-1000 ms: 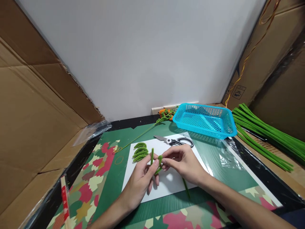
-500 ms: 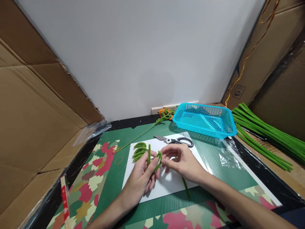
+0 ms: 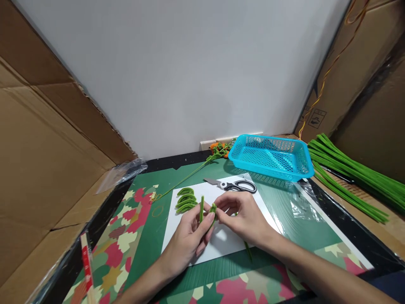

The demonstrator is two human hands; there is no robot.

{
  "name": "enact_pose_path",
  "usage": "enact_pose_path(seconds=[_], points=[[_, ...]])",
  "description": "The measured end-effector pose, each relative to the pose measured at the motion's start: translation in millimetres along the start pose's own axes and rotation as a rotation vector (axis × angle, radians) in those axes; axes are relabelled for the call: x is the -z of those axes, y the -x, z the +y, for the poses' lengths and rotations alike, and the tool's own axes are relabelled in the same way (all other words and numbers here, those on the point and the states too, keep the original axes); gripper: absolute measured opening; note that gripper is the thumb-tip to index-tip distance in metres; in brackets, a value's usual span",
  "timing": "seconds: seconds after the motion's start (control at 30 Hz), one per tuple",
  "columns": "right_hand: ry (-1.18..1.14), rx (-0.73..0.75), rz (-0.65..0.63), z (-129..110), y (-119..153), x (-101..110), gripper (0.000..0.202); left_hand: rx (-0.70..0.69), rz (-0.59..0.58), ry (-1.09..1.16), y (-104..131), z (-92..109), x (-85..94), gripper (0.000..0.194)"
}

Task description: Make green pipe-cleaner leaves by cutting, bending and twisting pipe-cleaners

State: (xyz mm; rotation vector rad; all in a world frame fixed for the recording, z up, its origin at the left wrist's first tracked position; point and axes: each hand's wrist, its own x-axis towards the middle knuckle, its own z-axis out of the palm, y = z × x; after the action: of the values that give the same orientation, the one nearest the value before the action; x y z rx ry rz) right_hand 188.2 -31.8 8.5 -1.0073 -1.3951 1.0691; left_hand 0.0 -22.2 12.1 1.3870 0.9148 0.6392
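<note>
While the left hand [image 3: 186,237] and the right hand [image 3: 248,217] are holding close together above a sheet of white paper [image 3: 226,243], I'm looking at a fuzzy green stem [image 3: 214,208] pinched between them. It's showing a plush, bright surface, and its upper end is forming a small bent knob, the rest slanting down behind the left thumb, where I'm losing sight of it. The left hand is clamping it between thumb and fingers; the right hand is nipping the bent end with thumb and forefinger. Just left of that bend, a straight green length [image 3: 201,207] is standing nearly upright out of the left hand, and I'm not able to tell whether it's part of the same piece. Beyond the left hand, curved green pieces [image 3: 186,199] are lying in a neat row on the paper. Scissors [image 3: 232,185] are resting near the paper's far edge, and a thin green strip [image 3: 248,252] is poking out below the right hand, crossing the near edge onto the green mat [image 3: 148,236]. Farther back, a blue basket [image 3: 268,159] is sitting beside some orange flowers [image 3: 217,147], with a bundle of green stems [image 3: 357,169] to its right.
</note>
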Motion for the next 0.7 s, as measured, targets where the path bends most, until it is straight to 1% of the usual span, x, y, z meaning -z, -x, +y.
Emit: enact_pose_path(seconds=[0.1, 0.27, 0.47, 0.57, 0.7], points=[[-0.026, -0.058, 0.045, 4.8, 1.0, -2.0, 0.004, 0.017, 0.001, -0.007, 0.0, -0.9, -0.3, 0.031], [-0.225, -0.185, 0.020, 12.8, -0.7, -2.1, 0.002, -0.014, 0.057, -0.062, -2.8, -1.9, -1.6, 0.031], [-0.303, -0.211, -0.050, 16.1, -8.3, 1.2, 0.021, -0.012, 0.113, 0.031, -7.6, -6.3, 1.0, 0.033], [-0.333, -0.212, -0.058, 15.2, -9.1, 1.8, 0.024, -0.021, 0.081, 0.027, -6.0, -5.2, 1.6, 0.031], [-0.313, -0.211, -0.012, 14.5, -5.7, 0.7, 0.017, -0.021, 0.017, -0.020, -2.7, -2.5, -1.1, 0.030]])
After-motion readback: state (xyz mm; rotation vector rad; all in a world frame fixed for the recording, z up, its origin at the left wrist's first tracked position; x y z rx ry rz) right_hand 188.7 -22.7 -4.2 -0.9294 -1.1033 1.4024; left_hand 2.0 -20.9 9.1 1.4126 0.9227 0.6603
